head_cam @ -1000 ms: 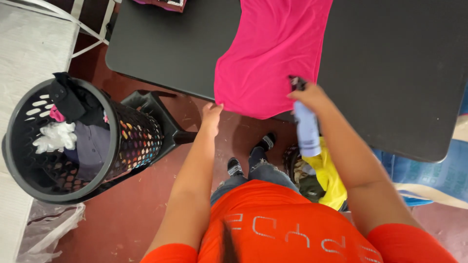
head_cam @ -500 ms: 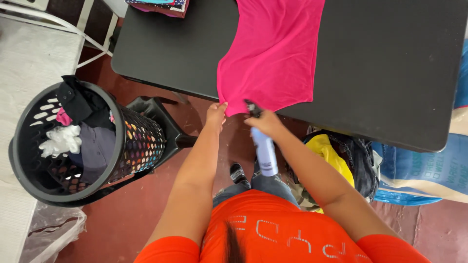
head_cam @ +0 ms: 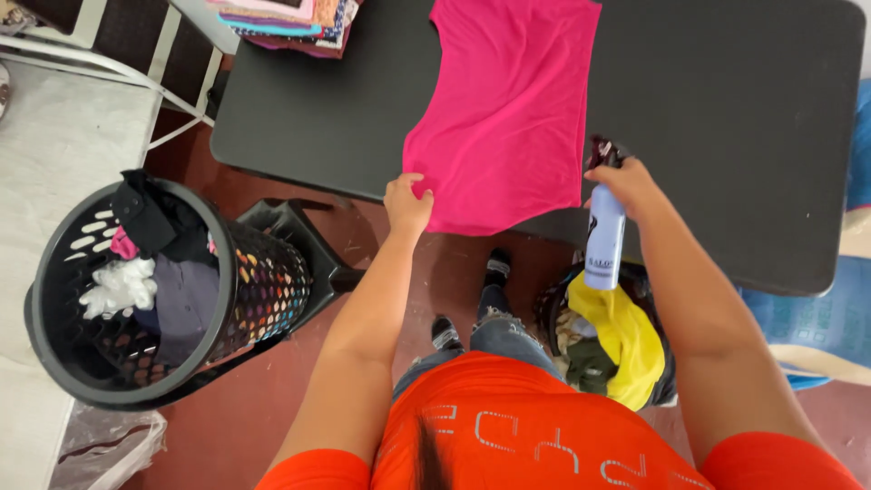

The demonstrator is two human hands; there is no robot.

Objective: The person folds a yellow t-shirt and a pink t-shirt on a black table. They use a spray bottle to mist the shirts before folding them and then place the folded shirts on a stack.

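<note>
Your left hand (head_cam: 406,201) is pinched shut on the near hem of the bright pink knit t-shirt (head_cam: 508,109), at the shirt's 7 o'clock corner, likely to keep the fabric flat and taut against the table edge. Your right hand (head_cam: 628,186) is wrapped closed around the neck of a slim white spray bottle with a dark trigger head (head_cam: 604,238); the bottle hangs body-down over the table's near edge, at 3 o'clock from the shirt, nozzle end up by the fabric, a hold that looks ready to aim at the cloth. The shirt lies spread on the matte black rectangular table (head_cam: 744,118), collar end toward 12 o'clock, hem overhanging the near edge slightly. At the table's 11 o'clock corner sits a stack of folded patterned cloths (head_cam: 290,20). On the floor at 9 o'clock from you: a round black perforated plastic laundry basket (head_cam: 227,299), holding dark, grey and white garments. At your 4 o'clock, under the table edge, a second dark basket (head_cam: 553,313) with a yellow garment (head_cam: 626,340) on top. The floor is dark reddish-brown (head_cam: 263,399); a white metal frame (head_cam: 163,54) stands at 10 o'clock, a blue bag (head_cam: 798,318) at 3 o'clock.
</note>
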